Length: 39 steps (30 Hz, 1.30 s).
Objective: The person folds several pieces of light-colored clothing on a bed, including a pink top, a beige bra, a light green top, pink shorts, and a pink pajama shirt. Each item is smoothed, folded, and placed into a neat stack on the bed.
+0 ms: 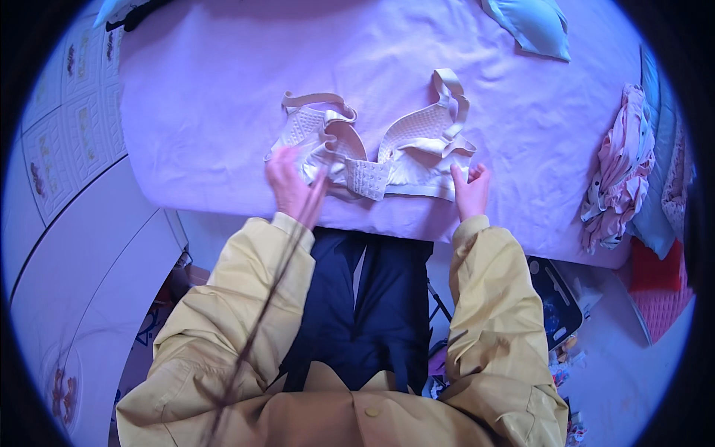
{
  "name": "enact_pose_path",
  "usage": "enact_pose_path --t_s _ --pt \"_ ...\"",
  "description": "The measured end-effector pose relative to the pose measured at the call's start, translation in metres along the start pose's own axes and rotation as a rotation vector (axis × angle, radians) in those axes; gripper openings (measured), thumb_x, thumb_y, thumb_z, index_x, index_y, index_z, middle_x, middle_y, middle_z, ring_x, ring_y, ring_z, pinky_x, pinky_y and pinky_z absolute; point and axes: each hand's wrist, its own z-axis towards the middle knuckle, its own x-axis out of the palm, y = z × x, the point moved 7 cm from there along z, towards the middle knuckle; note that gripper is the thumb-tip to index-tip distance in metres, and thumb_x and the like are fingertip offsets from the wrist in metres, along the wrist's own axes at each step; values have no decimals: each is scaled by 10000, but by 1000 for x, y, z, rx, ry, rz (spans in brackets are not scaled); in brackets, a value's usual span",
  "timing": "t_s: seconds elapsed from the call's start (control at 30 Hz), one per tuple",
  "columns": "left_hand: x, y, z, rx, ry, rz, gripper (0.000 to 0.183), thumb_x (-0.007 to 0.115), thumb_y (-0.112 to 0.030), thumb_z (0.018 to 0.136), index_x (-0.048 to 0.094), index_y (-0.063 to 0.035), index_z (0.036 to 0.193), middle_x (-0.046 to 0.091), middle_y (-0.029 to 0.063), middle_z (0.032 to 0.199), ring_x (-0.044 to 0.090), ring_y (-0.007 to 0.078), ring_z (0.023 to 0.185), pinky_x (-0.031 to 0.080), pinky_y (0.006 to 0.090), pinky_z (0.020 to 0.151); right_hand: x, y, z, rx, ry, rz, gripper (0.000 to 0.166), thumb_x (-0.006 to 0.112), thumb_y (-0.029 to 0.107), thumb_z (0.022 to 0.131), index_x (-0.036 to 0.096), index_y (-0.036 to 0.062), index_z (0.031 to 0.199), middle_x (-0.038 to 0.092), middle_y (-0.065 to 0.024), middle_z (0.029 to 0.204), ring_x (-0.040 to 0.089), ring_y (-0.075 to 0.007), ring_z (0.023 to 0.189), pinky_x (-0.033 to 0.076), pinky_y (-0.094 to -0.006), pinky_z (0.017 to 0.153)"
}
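Observation:
A pale beige bra (410, 173) lies spread on a pink bed sheet (212, 139), its cups side by side. Both shoulder straps loop up toward the far side. In the middle, the hook-and-eye closure (367, 177) is folded over the front and looks fastened. My left hand (290, 181) grips the bra's left side by the cup, its fingers slightly blurred and partly hidden. At the opposite side my right hand (472, 187) has its thumb on the band's edge, with the fingers curled beside it. Dark strands of hair cross in front of my left hand and sleeve.
Folded light-green fabric (536, 31) lies at the far right of the bed. A heap of pink clothing (620, 167) rests near the right edge beside blue-grey fabric (662, 145). White furniture (84, 268) curves along the left. Below the bed's right edge stands a dark panel (553, 304).

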Motion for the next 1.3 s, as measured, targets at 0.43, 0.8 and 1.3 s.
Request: enact_pose_path --t_s 0.43,0.8,1.3 --pt "42 6 -9 -713 391 -660 333 634 -197 734 494 25 938 578 99 827 533 116 722 437 260 643 -111 33 4 104 -88 346 227 575 64 738 499 -31 930 527 -96 942 486 -124 816 404 -262 693" --pt "69 -18 -40 -1185 436 -1819 454 440 -332 866 363 1 1164 466 95 1143 425 169 1068 307 316 933 51 129 -144 -719 708 28 277 590 164 712 510 56 954 510 -104 872 503 -270 844 426 -360 729" --pt "91 7 -23 -905 746 -1278 512 594 -121 771 349 47 1189 495 105 1099 486 158 994 365 279 885 58 75 -43 516 1057 915 514 642 105 690 416 -52 1124 530 -133 1030 517 -205 938 400 -322 845"
